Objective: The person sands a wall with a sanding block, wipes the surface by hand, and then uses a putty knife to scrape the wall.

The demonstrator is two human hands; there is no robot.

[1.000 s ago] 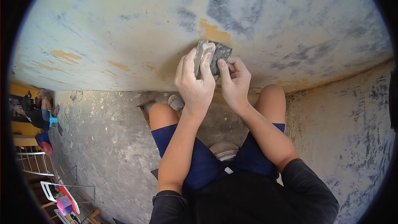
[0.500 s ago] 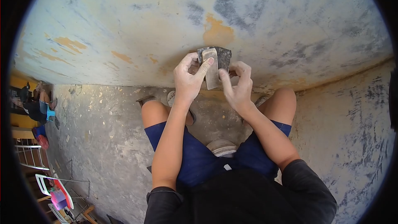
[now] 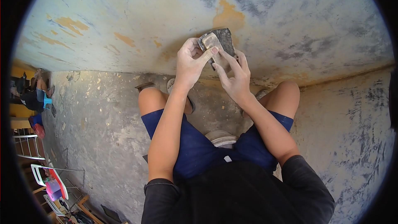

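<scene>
A pale, dusty sanding block (image 3: 210, 40) lies tilted on a dark sheet of sandpaper (image 3: 226, 39), in front of the wall. My left hand (image 3: 190, 66) is closed on the left side of both, its thumb pressed on the block and its fingers behind. From the right, my right hand (image 3: 238, 79) grips the sandpaper's right and lower part. One of its fingers lies across the block, and its thumb is at the lower end. White dust coats the fingers of both hands.
A patchy wall (image 3: 137, 8) rises directly ahead; another wall (image 3: 344, 128) stands at the right. Below is a speckled concrete floor (image 3: 95, 128). A round pale seat or bucket (image 3: 223, 138) shows between my legs. Far left are a seated person (image 3: 35, 95) and chairs (image 3: 54, 180).
The block and sandpaper have turned clockwise and moved slightly up. My right hand has moved in, from beside the sheet to fingers over the block and round the sheet's edge.
</scene>
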